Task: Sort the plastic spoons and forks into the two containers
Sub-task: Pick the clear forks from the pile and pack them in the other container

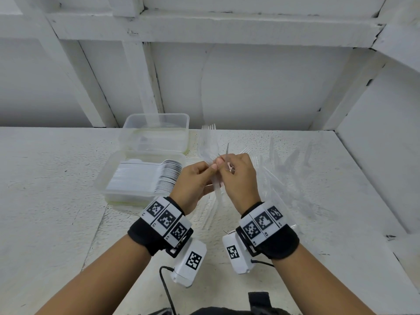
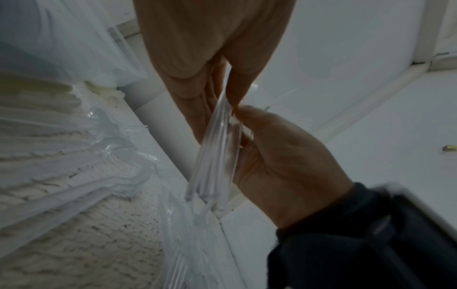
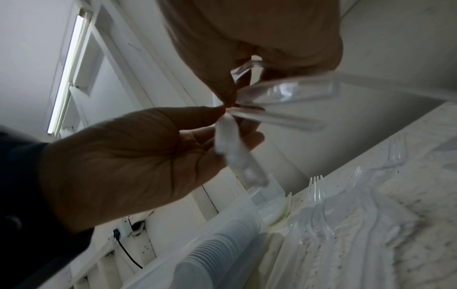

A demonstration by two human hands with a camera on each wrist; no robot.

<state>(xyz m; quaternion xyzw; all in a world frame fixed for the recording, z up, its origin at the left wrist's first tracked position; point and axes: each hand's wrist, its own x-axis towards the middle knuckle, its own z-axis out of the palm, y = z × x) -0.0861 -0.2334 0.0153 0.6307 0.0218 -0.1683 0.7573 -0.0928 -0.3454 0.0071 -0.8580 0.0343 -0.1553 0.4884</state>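
Note:
My left hand [image 1: 209, 167] grips a bundle of clear plastic forks [image 1: 208, 144] by the handles, tines pointing up and away. The bundle's handles [image 2: 217, 152] run down across the left palm [image 2: 284, 156]. My right hand [image 1: 223, 163] meets it fingertip to fingertip and pinches one clear fork [image 3: 235, 152], whose thin edge [image 1: 227, 149] sticks up above the knuckles. The near container [image 1: 103, 178] holds a neat stack of white spoons [image 1: 147, 176]. Behind it stands a second clear container [image 1: 156, 120]; its contents are hard to make out.
Several loose clear forks [image 1: 284, 178] lie scattered on the white table to the right of my hands, and more lie under them [image 3: 333, 224]. A white framed wall rises behind the table. A black cable [image 1: 167, 289] hangs near the front edge.

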